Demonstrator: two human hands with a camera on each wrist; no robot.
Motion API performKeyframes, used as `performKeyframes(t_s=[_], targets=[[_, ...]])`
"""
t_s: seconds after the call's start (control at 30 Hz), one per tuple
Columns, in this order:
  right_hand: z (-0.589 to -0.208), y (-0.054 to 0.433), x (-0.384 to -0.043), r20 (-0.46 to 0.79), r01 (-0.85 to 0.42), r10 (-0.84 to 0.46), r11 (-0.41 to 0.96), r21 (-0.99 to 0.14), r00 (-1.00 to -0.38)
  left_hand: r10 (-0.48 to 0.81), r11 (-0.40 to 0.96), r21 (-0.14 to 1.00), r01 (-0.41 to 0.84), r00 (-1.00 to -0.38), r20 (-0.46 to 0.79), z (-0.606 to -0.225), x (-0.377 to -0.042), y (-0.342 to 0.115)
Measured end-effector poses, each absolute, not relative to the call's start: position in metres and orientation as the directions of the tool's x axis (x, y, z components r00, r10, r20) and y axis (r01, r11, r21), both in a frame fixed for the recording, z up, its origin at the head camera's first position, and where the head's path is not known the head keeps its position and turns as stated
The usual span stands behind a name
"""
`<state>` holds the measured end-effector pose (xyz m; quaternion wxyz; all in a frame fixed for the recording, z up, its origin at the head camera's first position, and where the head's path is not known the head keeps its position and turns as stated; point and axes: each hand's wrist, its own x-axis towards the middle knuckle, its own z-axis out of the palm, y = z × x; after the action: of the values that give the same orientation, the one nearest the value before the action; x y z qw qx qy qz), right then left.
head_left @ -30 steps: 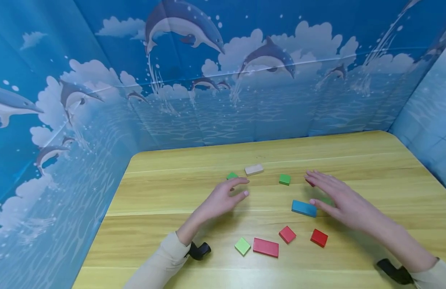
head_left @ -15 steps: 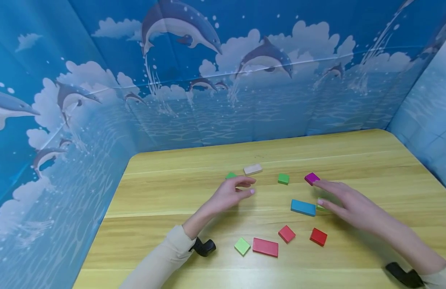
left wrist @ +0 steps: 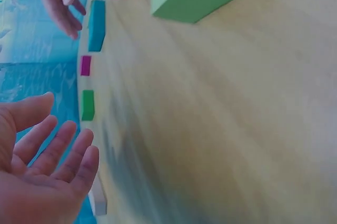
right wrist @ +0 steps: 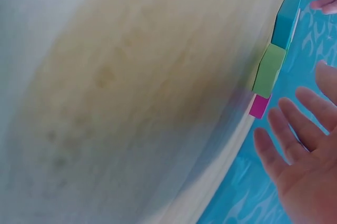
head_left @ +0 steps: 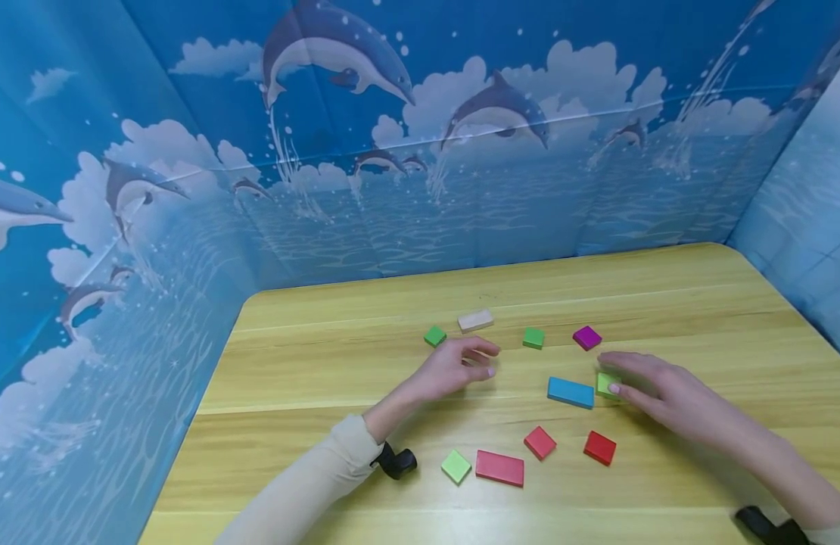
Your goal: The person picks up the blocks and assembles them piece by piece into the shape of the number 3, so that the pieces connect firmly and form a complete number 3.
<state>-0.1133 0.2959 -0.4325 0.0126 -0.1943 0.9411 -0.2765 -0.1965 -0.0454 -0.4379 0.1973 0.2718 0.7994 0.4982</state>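
Over the middle of the table my left hand (head_left: 454, 369) hovers with loosely bent fingers and holds nothing; its spread fingers show in the left wrist view. Closest to it are a green block (head_left: 435, 336) and a whitish block (head_left: 475, 321). My right hand (head_left: 665, 390) is held beside a light green block (head_left: 606, 384), its thumb overlapping the block's edge in the head view. The right wrist view shows that hand (right wrist: 310, 150) with fingers spread and nothing in them. A blue block (head_left: 570, 393) lies left of the light green one, a purple block (head_left: 587, 337) beyond it.
Another green block (head_left: 533, 337) lies toward the back of the wooden table (head_left: 290, 454). Nearer me are a light green block (head_left: 455, 466), a long red block (head_left: 499, 468) and two small red blocks (head_left: 540, 442). A dolphin-printed curtain (head_left: 393, 212) borders the table.
My left hand has moved right, uncovering the green block behind it. My right hand has drawn back toward me and right, so the purple and light green blocks show. The blocks have stayed put.
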Motion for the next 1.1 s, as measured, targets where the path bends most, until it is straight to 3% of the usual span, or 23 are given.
performKeyframes(t_s=[0.47, 0.8, 1.1], targets=[[-0.440, 0.301, -0.116, 0.119, -0.416, -0.412, 0.774, -0.477, -0.903, 0.677, 0.396, 0.877, 0.271, -0.732, -0.080, -0.448, -0.197, -0.018], [-0.442, 0.304, -0.120, 0.057, -0.383, -0.407, 0.791, -0.477, -0.912, 0.703, 0.376, 0.868, 0.325, -0.710, -0.039, -0.448, -0.197, 0.001], [-0.442, 0.302, -0.118, 0.078, -0.384, -0.396, 0.798, -0.464, -0.915, 0.721, 0.412, 0.818, 0.401, -0.693, -0.024, -0.452, -0.195, 0.015]])
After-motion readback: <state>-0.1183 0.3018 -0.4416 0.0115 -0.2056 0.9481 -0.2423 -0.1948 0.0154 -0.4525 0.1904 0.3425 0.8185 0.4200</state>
